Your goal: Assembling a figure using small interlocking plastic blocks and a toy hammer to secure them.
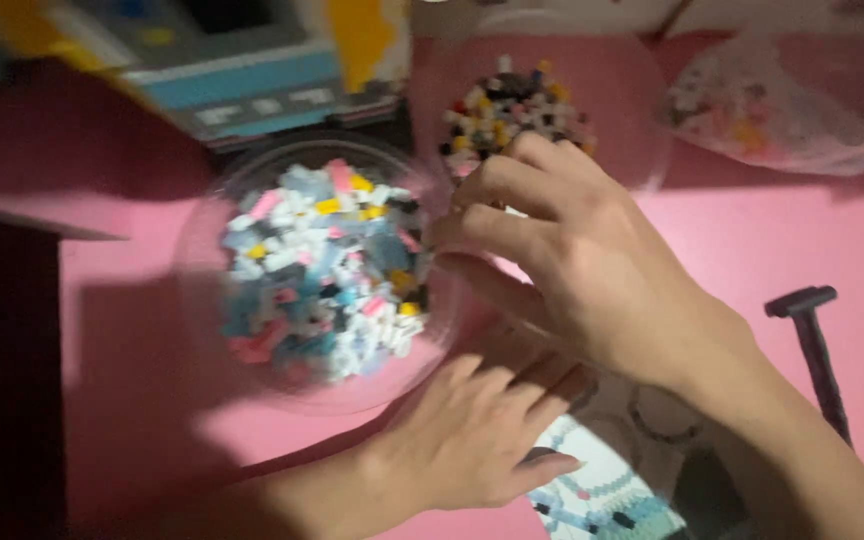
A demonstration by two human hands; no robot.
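A clear round bowl full of small white, pink, blue and yellow building pieces stands on the pink table. My right hand reaches in from the lower right, fingers curled at the bowl's right rim; whether they pinch a piece is blurred. My left hand lies below the bowl, fingers pointing right, resting on a partly built block model in white and light blue. A second clear bowl with darker mixed pieces sits behind my right hand.
A printed box in blue, grey and yellow lies at the back left. A clear bag of small pieces sits at the back right. A dark T-shaped tool lies on the table at the right. A dark edge runs along the left.
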